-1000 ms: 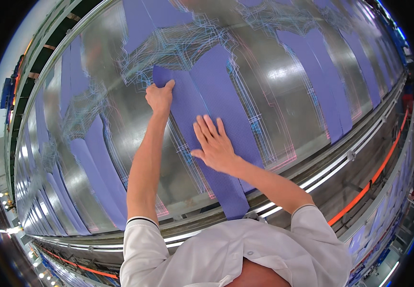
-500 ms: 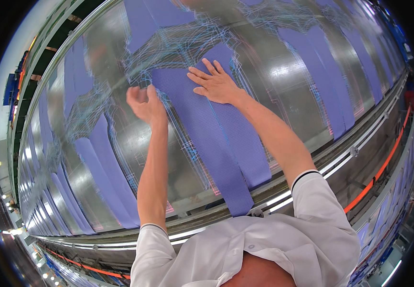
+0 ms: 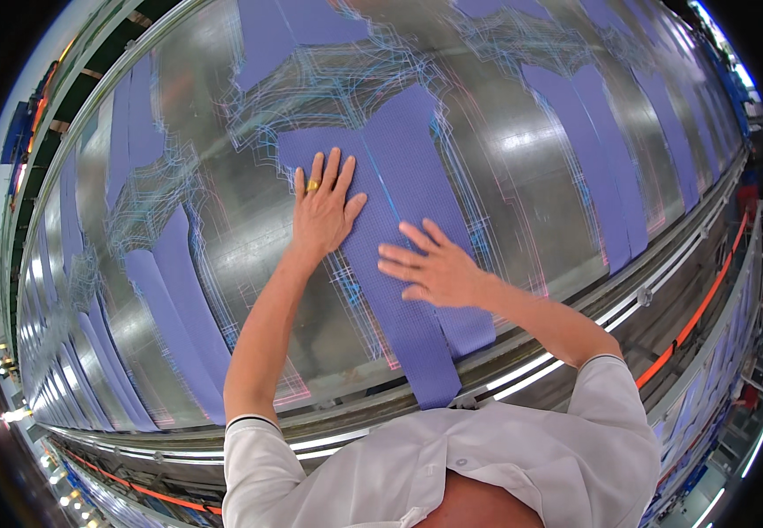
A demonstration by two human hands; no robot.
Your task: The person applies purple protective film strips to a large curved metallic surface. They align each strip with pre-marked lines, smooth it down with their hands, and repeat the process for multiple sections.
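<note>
A purple textured fabric panel (image 3: 416, 167) lies on the shiny metal table (image 3: 262, 255) in front of me, over pink and blue traced outlines. Its two long strips run toward me, and the left one hangs past the table's near edge. My left hand (image 3: 322, 207), with a gold-coloured ring, rests flat on the panel's left edge, fingers spread and pointing away. Lower down, my right hand (image 3: 438, 268) is over the middle of the panel with its fingers spread; whether it touches the cloth I cannot tell. Neither hand holds anything.
More purple panels lie along the table, one to the left (image 3: 170, 308) and one to the right (image 3: 588, 150), with another piece (image 3: 298, 35) beyond. A metal rail (image 3: 522, 370) lines the near edge. Behind it runs an orange cable (image 3: 694, 321).
My left hand has come down from the air beside the panel onto its left edge and opened flat. My right hand has slid toward me from the panel's top.
</note>
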